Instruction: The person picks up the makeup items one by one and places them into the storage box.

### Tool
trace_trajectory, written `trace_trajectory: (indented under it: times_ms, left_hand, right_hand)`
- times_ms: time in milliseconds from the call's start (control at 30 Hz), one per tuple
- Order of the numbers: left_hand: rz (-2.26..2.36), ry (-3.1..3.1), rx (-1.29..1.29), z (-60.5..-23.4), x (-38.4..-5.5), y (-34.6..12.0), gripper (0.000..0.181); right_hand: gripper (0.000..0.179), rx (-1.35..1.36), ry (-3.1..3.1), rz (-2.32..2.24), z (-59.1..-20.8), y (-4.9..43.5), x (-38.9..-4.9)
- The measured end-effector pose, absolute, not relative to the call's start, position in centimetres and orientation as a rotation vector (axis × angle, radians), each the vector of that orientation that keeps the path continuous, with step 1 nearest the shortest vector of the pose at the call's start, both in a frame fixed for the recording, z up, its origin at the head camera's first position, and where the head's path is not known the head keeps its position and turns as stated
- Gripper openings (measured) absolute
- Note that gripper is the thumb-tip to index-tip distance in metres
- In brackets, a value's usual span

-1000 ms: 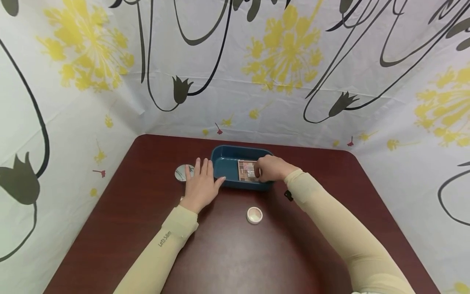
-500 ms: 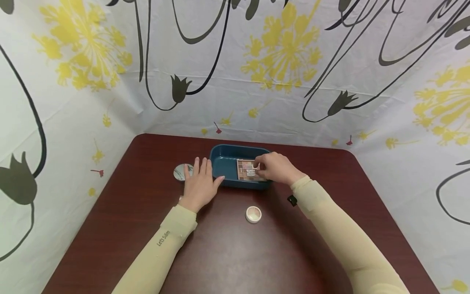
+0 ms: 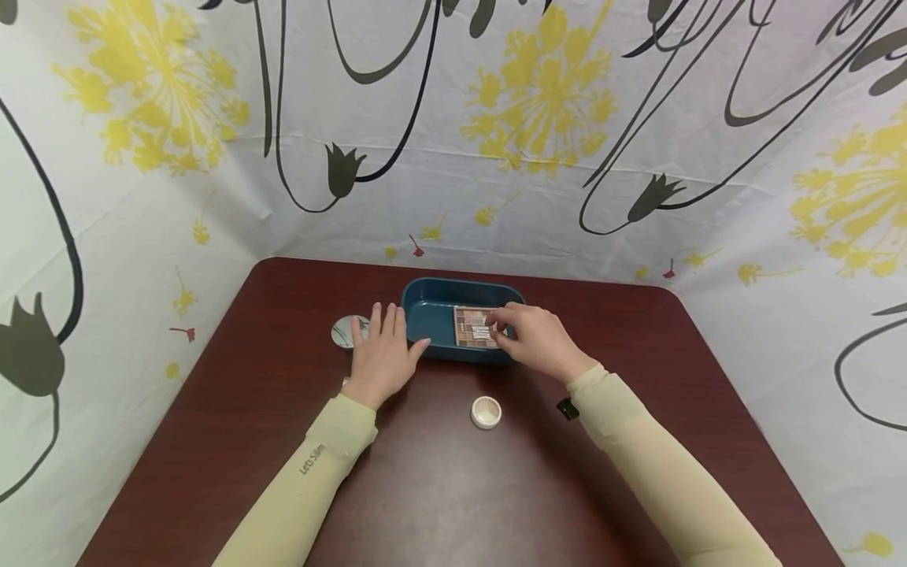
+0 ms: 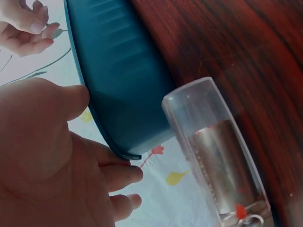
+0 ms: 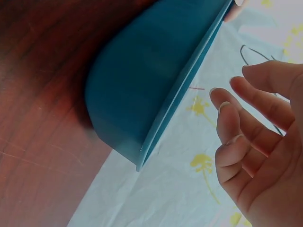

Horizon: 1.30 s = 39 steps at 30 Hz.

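An eyeshadow palette [image 3: 468,327] with small coloured squares and white lettering lies in the right half of a blue tray [image 3: 425,280]. My right hand [image 3: 538,337] hovers over the palette's right side. Its fingers are loosely bent with nothing between them, as the right wrist view shows. My left hand [image 3: 381,358] is at the tray's front left corner, fingers straight and spread. In the left wrist view its thumb [image 4: 75,100] lies against the tray's rim. A round mirror [image 3: 342,332] is partly behind the left fingers.
A small round white pot [image 3: 486,413] sits on the dark red table in front of the tray. Close to my left wrist stands a clear plastic case [image 4: 215,146] with a brownish content and a metal ring. A patterned cloth wall [image 3: 453,213] rises behind the table.
My right fingers have come off the palette and spread a little, and the hand has shifted slightly right. The palette stays in the tray. My left hand keeps its place at the tray.
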<state>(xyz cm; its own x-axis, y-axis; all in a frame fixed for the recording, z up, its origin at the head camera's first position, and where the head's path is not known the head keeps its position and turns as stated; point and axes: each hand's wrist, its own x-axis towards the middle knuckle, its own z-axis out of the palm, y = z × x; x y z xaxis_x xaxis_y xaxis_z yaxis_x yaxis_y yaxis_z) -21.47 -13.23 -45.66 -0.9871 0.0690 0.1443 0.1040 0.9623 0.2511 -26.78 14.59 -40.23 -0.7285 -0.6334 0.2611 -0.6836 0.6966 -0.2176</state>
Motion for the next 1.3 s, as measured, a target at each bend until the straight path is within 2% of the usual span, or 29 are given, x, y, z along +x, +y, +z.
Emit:
trace_trajectory:
  times_ms: [1300]
  left_hand:
    - [-0.447, -2.962, -0.136, -45.7, -21.3, -13.0, 0.083]
  right_hand:
    - [0.021, 1.309, -2.717, 0.340, -43.8, 15.9, -21.5]
